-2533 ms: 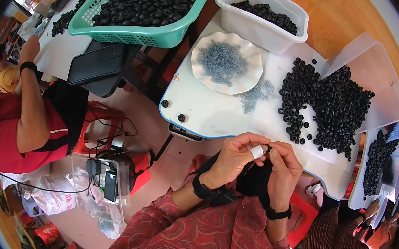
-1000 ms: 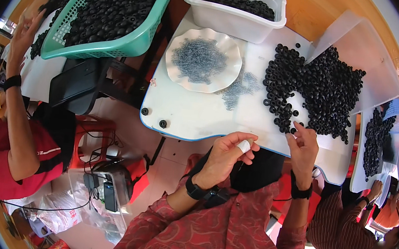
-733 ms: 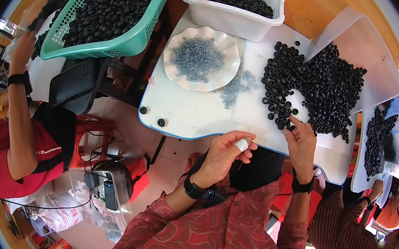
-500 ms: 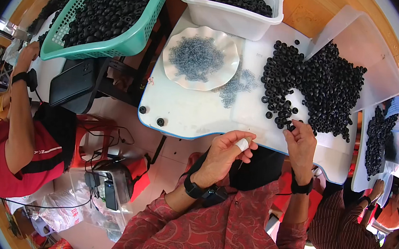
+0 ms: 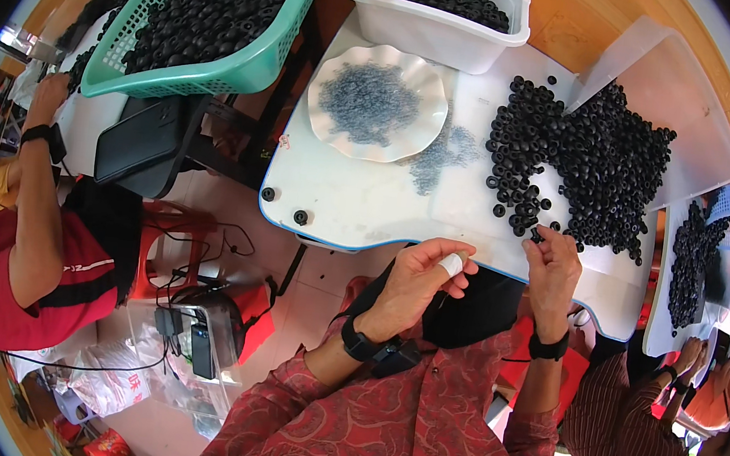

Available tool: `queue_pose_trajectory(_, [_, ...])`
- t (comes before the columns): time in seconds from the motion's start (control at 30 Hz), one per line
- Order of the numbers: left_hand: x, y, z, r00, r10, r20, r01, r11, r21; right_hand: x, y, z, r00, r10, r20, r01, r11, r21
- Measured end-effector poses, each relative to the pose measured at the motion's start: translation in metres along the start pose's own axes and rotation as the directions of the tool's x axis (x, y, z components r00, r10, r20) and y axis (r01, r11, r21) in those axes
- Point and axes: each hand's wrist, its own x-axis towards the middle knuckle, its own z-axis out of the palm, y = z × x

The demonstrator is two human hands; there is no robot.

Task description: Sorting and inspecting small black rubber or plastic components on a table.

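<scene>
My right hand [image 5: 550, 267] reaches to the near edge of a big pile of black rubber rings [image 5: 606, 165] on the white table [image 5: 359, 200], and its fingertips pinch one black ring [image 5: 535, 236]. My left hand [image 5: 423, 275] hovers at the table's front edge, fingers curled into a pinch, with white tape round one fingertip. I cannot see anything between its fingers. A black watch sits on each wrist. A scalloped white plate [image 5: 320, 110] holds small grey rings, and more of them lie spilled beside it.
A white tub [image 5: 433, 29] of black rings stands at the back, a green basket [image 5: 211, 80] of them at the left. Two loose rings [image 5: 268, 194] lie near the table's left corner. A person in red [image 5: 19, 261] works at left, and another person [image 5: 629, 438] sits at right.
My two hands were together in front of my chest. The right hand has since gone out to the pile's edge and settled on a ring, while the left has stayed at the table edge.
</scene>
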Motion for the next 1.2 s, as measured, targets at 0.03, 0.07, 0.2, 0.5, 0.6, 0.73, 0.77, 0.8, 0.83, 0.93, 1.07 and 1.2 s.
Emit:
queue_pose_trajectory(0.03, [0.0, 0.0, -0.001, 1.0, 0.001, 0.002, -0.001, 1.0, -0.001, 0.0, 0.0, 0.0, 1.0, 0.012, 0.01, -0.012, 1.0, 0.012])
queue_pose_trajectory(0.07, [-0.001, 0.001, -0.001, 1.0, 0.002, 0.003, -0.002, 1.0, -0.001, 0.0, 0.0, 0.0, 1.0, 0.024, 0.02, -0.024, 0.999, 0.024])
queue_pose_trajectory(0.2, [-0.003, 0.003, -0.002, 1.0, -0.004, 0.015, 0.003, 1.0, 0.014, -0.001, -0.003, -0.001, 1.0, 0.015, 0.017, -0.015, 1.0, 0.002])
queue_pose_trajectory(0.5, [-0.005, 0.003, -0.007, 1.0, -0.009, -0.005, 0.009, 1.0, 0.005, -0.007, 0.0, 0.002, 0.999, -0.031, 0.01, 0.032, 0.996, -0.089])
queue_pose_trajectory(0.6, [-0.004, 0.002, -0.007, 1.0, -0.011, -0.006, 0.011, 1.0, 0.014, -0.009, 0.0, 0.005, 1.0, -0.005, -0.019, 0.003, 0.998, -0.057])
queue_pose_trajectory(0.73, [-0.005, 0.003, -0.009, 1.0, -0.007, -0.007, 0.007, 1.0, 0.009, -0.013, -0.001, 0.006, 1.0, -0.01, -0.007, 0.01, 0.998, -0.069])
queue_pose_trajectory(0.77, [-0.005, 0.002, -0.01, 1.0, -0.001, -0.008, 0.001, 1.0, 0.003, -0.013, -0.002, 0.005, 1.0, -0.009, -0.006, 0.009, 0.998, -0.059])
queue_pose_trajectory(0.8, [-0.006, 0.001, -0.011, 1.0, 0.005, -0.016, -0.005, 1.0, 0.001, -0.015, -0.003, 0.007, 1.0, -0.007, -0.002, 0.007, 0.999, -0.042])
queue_pose_trajectory(0.83, [-0.006, 0.001, -0.012, 1.0, 0.005, -0.01, -0.005, 1.0, -0.005, -0.016, -0.003, 0.008, 1.0, -0.004, 0.001, 0.004, 1.0, -0.026])
queue_pose_trajectory(0.93, [-0.004, -0.002, -0.012, 1.0, 0.001, 0.005, -0.001, 1.0, -0.03, -0.018, -0.009, 0.007, 1.0, -0.003, -0.005, 0.003, 1.0, 0.015])
queue_pose_trajectory(1.07, [-0.005, -0.003, -0.015, 1.0, -0.008, -0.01, 0.008, 1.0, -0.02, -0.024, -0.002, 0.01, 0.999, 0.017, 0.035, -0.016, 1.0, -0.024])
queue_pose_trajectory(1.2, [-0.006, -0.003, -0.018, 1.0, -0.011, -0.029, 0.011, 1.0, 0.0, -0.024, -0.009, 0.014, 0.992, 0.126, 0.024, -0.128, 0.982, 0.142])
